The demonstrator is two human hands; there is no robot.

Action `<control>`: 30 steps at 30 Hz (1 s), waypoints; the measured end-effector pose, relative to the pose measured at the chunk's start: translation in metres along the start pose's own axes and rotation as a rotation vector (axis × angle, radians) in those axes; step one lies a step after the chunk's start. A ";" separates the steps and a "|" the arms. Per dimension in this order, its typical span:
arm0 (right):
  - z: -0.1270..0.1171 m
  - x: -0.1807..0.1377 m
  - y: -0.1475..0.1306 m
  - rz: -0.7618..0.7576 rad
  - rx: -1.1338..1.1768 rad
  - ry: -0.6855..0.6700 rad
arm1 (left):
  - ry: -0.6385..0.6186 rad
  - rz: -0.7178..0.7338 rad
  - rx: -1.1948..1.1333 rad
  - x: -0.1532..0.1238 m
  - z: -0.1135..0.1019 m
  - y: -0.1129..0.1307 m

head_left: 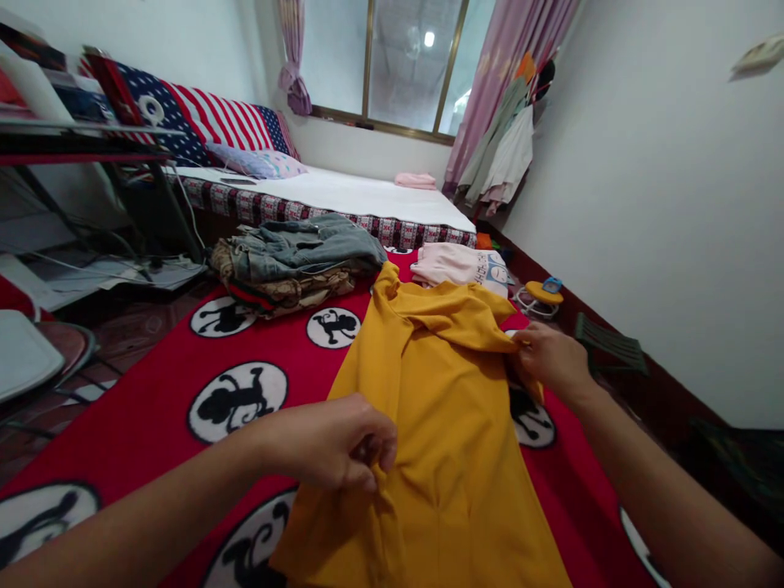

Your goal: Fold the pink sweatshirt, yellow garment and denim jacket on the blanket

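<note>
A mustard-yellow long garment with sleeves [453, 425], perhaps a dress, lies spread lengthwise over a red blanket [294, 367] printed with black monkeys in white circles. My left hand [343, 441] is closed on a fold of the garment along its left part, low in the view. Up at the right, my right hand [551, 359] pinches the cloth near the end of a sleeve. The garment's lower end runs out of the bottom of the view.
A pile of folded jeans and patterned clothes [306, 257] lies beyond the garment's left shoulder. Folded pale pink clothing [459, 263] sits behind its collar. Farther back stand a bed [355, 192], a desk [79, 135] at left and a yellow stool [544, 292] at right.
</note>
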State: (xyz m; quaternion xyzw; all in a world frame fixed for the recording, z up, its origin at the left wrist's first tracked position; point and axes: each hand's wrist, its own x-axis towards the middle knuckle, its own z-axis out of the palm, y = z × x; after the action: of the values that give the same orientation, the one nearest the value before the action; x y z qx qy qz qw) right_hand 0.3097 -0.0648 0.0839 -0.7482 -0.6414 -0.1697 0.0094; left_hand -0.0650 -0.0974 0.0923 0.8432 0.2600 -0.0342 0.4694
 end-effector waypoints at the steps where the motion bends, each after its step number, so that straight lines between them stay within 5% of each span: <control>1: -0.002 0.002 0.001 -0.016 -0.024 -0.115 | -0.071 0.009 -0.051 0.004 -0.002 -0.001; 3: -0.006 0.010 -0.003 -0.035 -0.007 -0.217 | -0.120 0.023 -0.171 0.018 -0.006 -0.006; 4: -0.007 0.016 -0.009 -0.034 0.035 -0.177 | -0.050 0.024 -0.206 0.027 -0.009 -0.010; 8: -0.002 0.053 -0.044 -0.037 0.262 0.139 | 0.758 0.000 0.021 0.070 -0.021 -0.039; 11: 0.016 0.083 -0.069 -0.033 0.327 0.128 | 1.048 0.003 0.243 0.096 -0.020 -0.071; 16: 0.039 0.117 -0.091 -0.040 0.260 0.101 | 0.976 -0.062 0.403 0.110 -0.004 -0.101; 21: 0.027 0.131 -0.090 -0.078 0.089 0.000 | 0.951 -0.095 0.442 0.108 -0.003 -0.097; 25: 0.019 0.131 -0.074 0.046 0.070 0.143 | 0.961 -0.118 0.418 0.106 -0.003 -0.092; 30: 0.026 0.126 -0.077 0.002 0.016 0.062 | 0.912 -0.098 0.453 0.105 -0.002 -0.089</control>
State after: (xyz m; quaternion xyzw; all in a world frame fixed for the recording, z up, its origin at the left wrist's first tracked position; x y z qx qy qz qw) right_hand 0.2568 0.0756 0.0768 -0.7430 -0.6414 -0.1877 0.0352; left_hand -0.0165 -0.0155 -0.0069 0.8396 0.4636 0.2600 0.1115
